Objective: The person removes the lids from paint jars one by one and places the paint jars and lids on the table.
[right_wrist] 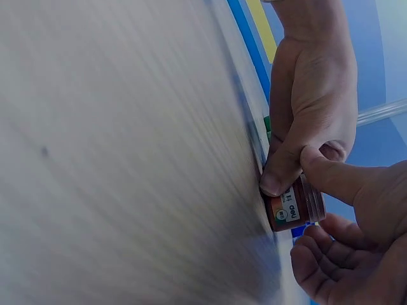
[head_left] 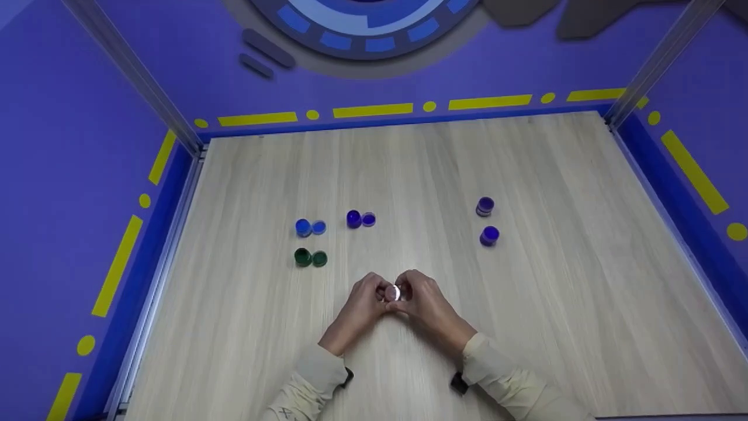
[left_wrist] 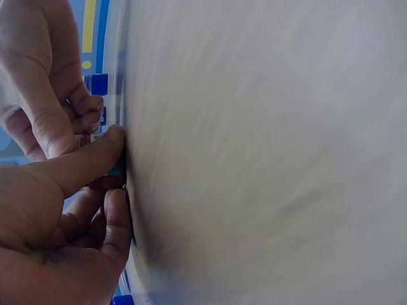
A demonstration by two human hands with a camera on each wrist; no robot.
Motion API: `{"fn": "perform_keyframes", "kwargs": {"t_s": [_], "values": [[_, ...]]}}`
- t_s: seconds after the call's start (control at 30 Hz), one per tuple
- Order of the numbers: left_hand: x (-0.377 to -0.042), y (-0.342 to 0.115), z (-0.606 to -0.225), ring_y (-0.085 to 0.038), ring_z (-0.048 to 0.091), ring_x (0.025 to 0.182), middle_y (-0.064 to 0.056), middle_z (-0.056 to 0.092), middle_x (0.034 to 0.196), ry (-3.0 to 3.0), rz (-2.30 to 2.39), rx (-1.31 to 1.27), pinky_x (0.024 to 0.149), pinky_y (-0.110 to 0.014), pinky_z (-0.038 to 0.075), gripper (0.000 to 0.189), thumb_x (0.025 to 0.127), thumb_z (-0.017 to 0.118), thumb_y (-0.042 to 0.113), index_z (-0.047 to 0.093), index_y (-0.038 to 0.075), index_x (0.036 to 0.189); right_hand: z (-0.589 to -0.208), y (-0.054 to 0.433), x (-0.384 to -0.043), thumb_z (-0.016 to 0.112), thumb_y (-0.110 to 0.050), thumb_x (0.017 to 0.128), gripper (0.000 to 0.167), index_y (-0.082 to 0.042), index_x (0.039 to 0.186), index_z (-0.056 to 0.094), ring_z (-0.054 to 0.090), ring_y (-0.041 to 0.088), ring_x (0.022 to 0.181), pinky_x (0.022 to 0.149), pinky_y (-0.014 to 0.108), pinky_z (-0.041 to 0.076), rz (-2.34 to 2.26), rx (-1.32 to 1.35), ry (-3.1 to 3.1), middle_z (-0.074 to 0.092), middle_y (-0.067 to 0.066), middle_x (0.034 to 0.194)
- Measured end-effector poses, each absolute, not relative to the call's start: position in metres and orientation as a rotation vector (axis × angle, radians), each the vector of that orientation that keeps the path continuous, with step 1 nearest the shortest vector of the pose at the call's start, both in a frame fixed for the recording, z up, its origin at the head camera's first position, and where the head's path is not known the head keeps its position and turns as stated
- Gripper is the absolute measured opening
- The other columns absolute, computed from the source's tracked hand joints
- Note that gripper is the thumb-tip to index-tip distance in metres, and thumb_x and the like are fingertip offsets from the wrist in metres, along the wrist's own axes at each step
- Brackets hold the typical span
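Observation:
Low over the near middle of the table, both hands meet at a small paint jar (head_left: 392, 293) with reddish-brown contents. My left hand (head_left: 363, 304) grips the jar's body, its thumb lying across the printed label (right_wrist: 287, 210). At the ridged clear lid (right_wrist: 314, 202), my right hand (head_left: 431, 307) pinches with thumb and fingers. The jar is tilted onto its side between the hands, its base close to the tabletop in the right wrist view. Fingers cover part of the jar in every view.
Left of centre stand an open blue jar (head_left: 302, 227), a green jar (head_left: 302, 256) and a violet-blue jar (head_left: 353, 218), each with its lid beside it. Farther right are two purple jars (head_left: 485, 206). Blue walls (head_left: 374, 88) border the wooden table (head_left: 555, 292).

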State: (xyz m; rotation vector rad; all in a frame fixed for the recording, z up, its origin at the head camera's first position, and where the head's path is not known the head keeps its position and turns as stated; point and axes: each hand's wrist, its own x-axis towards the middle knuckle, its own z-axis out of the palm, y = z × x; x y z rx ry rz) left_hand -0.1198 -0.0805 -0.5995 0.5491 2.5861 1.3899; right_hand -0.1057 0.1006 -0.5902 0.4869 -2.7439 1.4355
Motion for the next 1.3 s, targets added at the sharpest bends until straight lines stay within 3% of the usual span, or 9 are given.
{"fn": "perform_keyframes", "kwargs": {"t_s": [0.5, 0.9, 1.13, 1.3], "values": [[-0.120, -0.079, -0.599, -0.012, 0.058, 0.085, 0.001, 0.057, 0.090, 2.611, 1.371, 0.542, 0.074, -0.023, 0.049, 0.023, 0.083, 0.085, 0.002, 0.063, 0.006, 0.088, -0.589, 0.117, -0.122, 0.087, -0.016, 0.083, 0.027, -0.008, 0.105, 0.072, 0.054, 0.012, 0.087, 0.076, 0.029, 0.046, 1.441, 0.818, -2.795, 0.065, 0.005, 0.096], [-0.121, -0.079, -0.600, -0.012, 0.052, 0.081, 0.000, 0.056, 0.087, 2.635, 1.300, 0.542, 0.072, -0.025, 0.045, 0.026, 0.083, 0.086, 0.006, 0.062, 0.005, 0.090, -0.590, 0.127, -0.134, 0.073, -0.005, 0.095, 0.030, -0.006, 0.126, 0.072, 0.061, 0.015, 0.105, 0.090, 0.033, 0.052, 1.333, 1.257, -2.674, 0.067, 0.006, 0.112], [-0.120, -0.079, -0.598, -0.014, 0.056, 0.084, 0.001, 0.058, 0.091, 2.633, 1.299, 0.572, 0.075, -0.026, 0.048, 0.023, 0.085, 0.085, 0.005, 0.063, 0.009, 0.090, -0.589, 0.125, -0.125, 0.083, -0.021, 0.089, 0.055, 0.001, 0.134, 0.063, 0.060, 0.022, 0.101, 0.088, 0.038, 0.051, 1.337, 0.930, -2.764, 0.066, 0.009, 0.114], [-0.120, -0.078, -0.598, -0.012, 0.056, 0.085, 0.002, 0.059, 0.091, 2.611, 1.305, 0.518, 0.077, -0.026, 0.048, 0.025, 0.081, 0.087, 0.004, 0.064, 0.008, 0.088, -0.590, 0.115, -0.115, 0.073, -0.029, 0.098, 0.041, 0.004, 0.122, 0.066, 0.061, 0.021, 0.088, 0.079, 0.037, 0.052, 1.382, 0.492, -2.720, 0.064, 0.007, 0.098]]}}
